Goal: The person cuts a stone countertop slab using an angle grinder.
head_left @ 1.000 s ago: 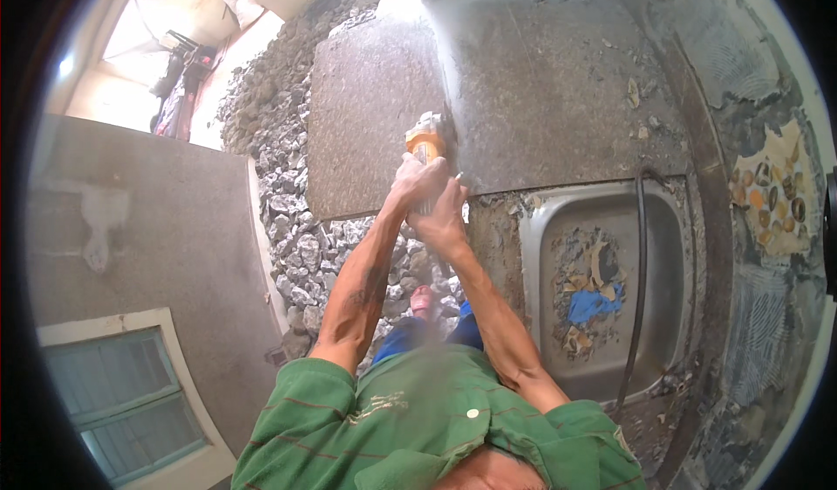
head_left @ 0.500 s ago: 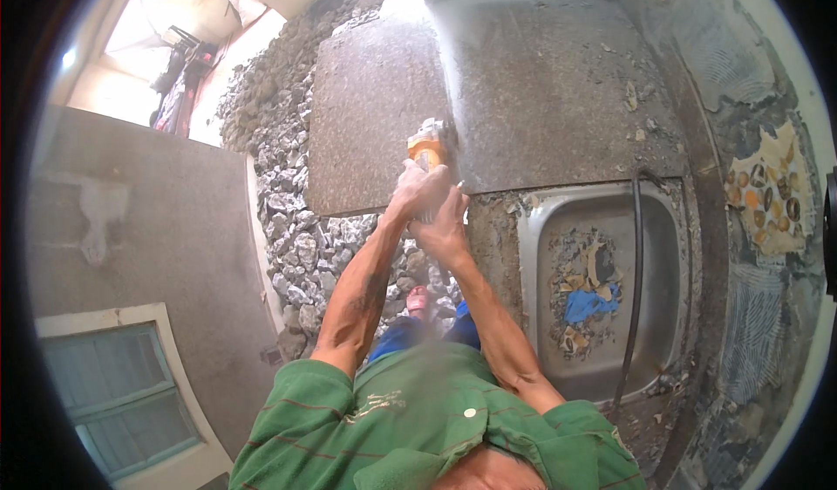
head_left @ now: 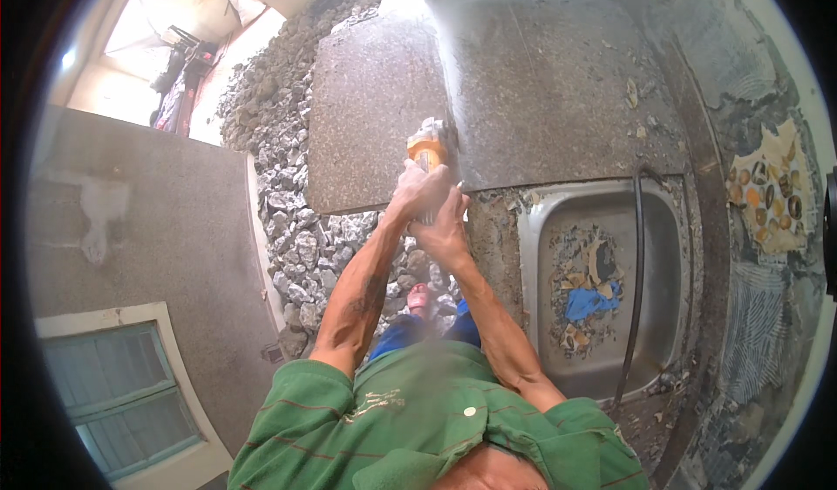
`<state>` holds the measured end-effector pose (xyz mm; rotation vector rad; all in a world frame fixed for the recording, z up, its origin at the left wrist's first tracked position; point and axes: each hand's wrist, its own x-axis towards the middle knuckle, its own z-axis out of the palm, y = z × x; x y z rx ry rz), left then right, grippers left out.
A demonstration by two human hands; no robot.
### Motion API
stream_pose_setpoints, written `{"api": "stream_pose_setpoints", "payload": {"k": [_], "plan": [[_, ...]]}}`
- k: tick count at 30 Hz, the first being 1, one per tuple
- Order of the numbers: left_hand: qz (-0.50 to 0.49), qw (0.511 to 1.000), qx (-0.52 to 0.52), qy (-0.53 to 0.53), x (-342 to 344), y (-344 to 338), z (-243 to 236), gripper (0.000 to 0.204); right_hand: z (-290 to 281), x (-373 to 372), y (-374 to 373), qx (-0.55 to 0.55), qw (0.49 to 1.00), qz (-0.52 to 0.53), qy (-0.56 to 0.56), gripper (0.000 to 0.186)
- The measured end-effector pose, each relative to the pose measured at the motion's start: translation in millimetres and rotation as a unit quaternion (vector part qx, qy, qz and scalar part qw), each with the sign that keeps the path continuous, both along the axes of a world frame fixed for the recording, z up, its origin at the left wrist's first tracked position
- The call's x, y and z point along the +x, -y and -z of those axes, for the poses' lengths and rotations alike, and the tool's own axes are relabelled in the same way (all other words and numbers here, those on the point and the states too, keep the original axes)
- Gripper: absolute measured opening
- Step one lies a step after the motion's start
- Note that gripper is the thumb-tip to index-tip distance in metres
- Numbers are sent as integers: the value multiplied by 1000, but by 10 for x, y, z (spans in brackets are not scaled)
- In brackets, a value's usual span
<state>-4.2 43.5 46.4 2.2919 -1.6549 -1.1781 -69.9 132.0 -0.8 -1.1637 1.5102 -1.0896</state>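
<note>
Head: both hands (head_left: 422, 188) grip orange tool (head_left: 426, 151) over slab (head_left: 375, 98); sink rim (head_left: 529, 289) apart.

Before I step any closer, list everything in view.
Angle grinder: 1, orange and silver, centre
Speckled countertop: slab count unclear, grey-brown, upper centre
Sink: 1, silver, right
Hose: 1, black, across sink
Crumpled scrap: 1, blue, in sink
Debris: many, tan and grey, in sink
Rubble: many, grey, left of countertop
Pebble-patterned patch: 1, cream-brown, far right
Window: 1, teal-framed, lower left
Sack: 1, white, upper left
Shirt: 1, green, lower centre
Trousers: 1 pair, blue, above shirt
Left hand: 1, dusty, around angle grinder
Right hand: 1, dusty, at angle grinder's rear
</note>
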Motion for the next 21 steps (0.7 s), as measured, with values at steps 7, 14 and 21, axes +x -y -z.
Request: {"api": "stream_pose_setpoints", "payload": {"k": [7, 14, 21], "plan": [[-34, 999, -3, -13, 15, 40, 99, 85, -16, -16, -4, -18, 1000, 12, 18, 85], [-31, 999, -8, -12, 16, 69, 124, 85, -60, -27, 9, 5, 1000, 6, 8, 83], [-34, 999, 4, 2, -10, 87, 139, 83, -1, -26, 35, 48, 999, 5, 16, 89]]}}
